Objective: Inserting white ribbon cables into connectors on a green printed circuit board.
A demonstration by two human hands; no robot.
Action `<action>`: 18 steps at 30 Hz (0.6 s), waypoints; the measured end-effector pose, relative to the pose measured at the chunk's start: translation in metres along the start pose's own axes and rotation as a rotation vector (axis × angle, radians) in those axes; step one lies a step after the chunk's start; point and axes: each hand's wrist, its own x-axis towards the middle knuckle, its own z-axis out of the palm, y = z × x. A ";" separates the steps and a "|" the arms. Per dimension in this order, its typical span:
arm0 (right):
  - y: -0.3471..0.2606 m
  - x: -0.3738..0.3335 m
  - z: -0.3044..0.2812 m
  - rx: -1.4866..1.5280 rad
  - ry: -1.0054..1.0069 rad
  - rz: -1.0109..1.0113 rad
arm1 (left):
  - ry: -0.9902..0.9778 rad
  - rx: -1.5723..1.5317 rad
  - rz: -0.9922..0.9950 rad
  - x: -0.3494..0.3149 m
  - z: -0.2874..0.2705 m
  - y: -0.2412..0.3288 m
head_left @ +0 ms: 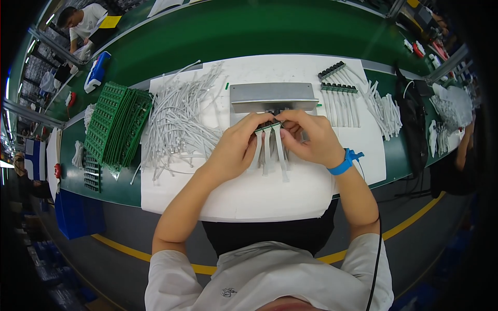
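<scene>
My left hand [237,144] and my right hand [313,139] meet at the middle of the white work sheet. Between them they grip a narrow green circuit board strip [267,126] by its two ends, fingers closed. Black parts show along the strip's far side, partly covered by my fingers. Several white flat cables [280,150] hang from it toward me. Just beyond my fingertips stands a grey metal block [275,93] with a ledge. A blue wrist strap [342,162] with a cord circles my right wrist.
Loose white cables [179,122] are heaped at left, beside stacked green circuit board panels [109,127]. Right of the block lie board strips with black parts and cables [340,103] and another cable bundle [386,116]. A black bag-like item [411,124] is farther right. Another person [83,23] sits far left.
</scene>
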 end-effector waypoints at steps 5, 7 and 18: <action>0.000 0.001 0.000 -0.011 -0.046 -0.053 | -0.039 0.070 0.011 0.002 -0.002 0.009; 0.001 0.000 0.000 -0.029 -0.045 -0.086 | -0.039 0.095 0.002 0.001 -0.001 0.009; -0.003 -0.006 0.013 0.017 -0.023 -0.017 | -0.001 0.331 0.084 -0.002 0.004 0.007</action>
